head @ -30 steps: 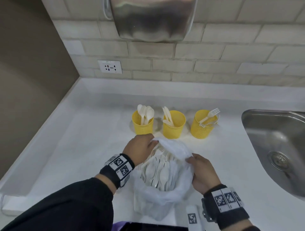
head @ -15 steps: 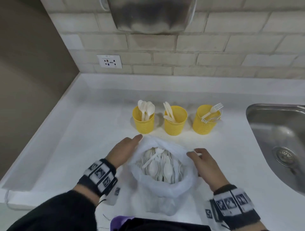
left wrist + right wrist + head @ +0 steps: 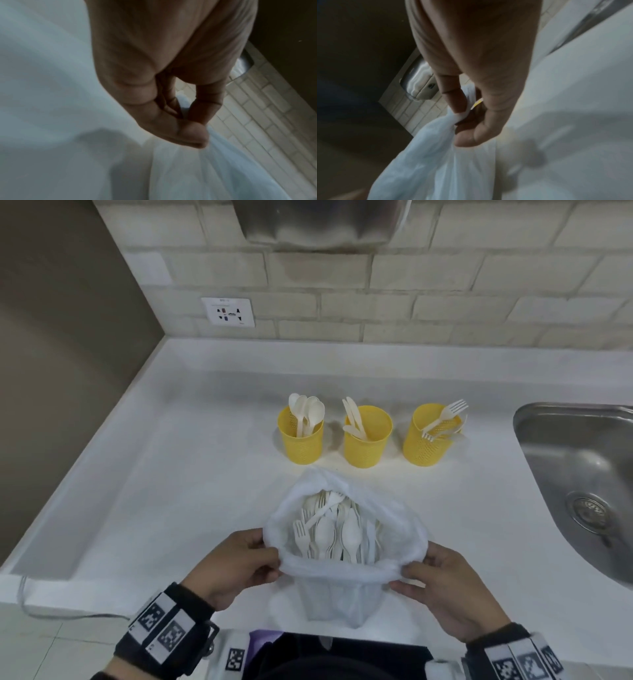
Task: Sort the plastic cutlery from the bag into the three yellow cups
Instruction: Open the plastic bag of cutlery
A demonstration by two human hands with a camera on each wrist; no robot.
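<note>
Left hand [image 3: 236, 568] and right hand [image 3: 445, 590] now down at the near rim of the bag [image 3: 346, 568], one at each side, where half a second earlier both sat higher up, alongside the mouth. Rim pulled wide and rolled outward toward the body. Fingers [image 3: 197, 129] of the left hand clamped together on a fold of the thin plastic, thumb against fingertips, as seen from the left wrist; fingers [image 3: 453, 102] of the right hand likewise pinched on a bunched bit of the rim. Bag still upright on the white surface [image 3: 171, 491], near the front edge, mouth open, white cutlery [image 3: 329, 532] inside fully exposed: spoons and forks standing handle-down, apparently still a large share of the lot. Three yellow cups behind it in a row: spoon cup [image 3: 301, 436] at left, knife cup [image 3: 367, 436] in the middle, fork cup [image 3: 430, 436] at right, each only sparsely filled. Probably a re-opening of the bag for easier picking; sorting judged early, most pieces still to move.
</note>
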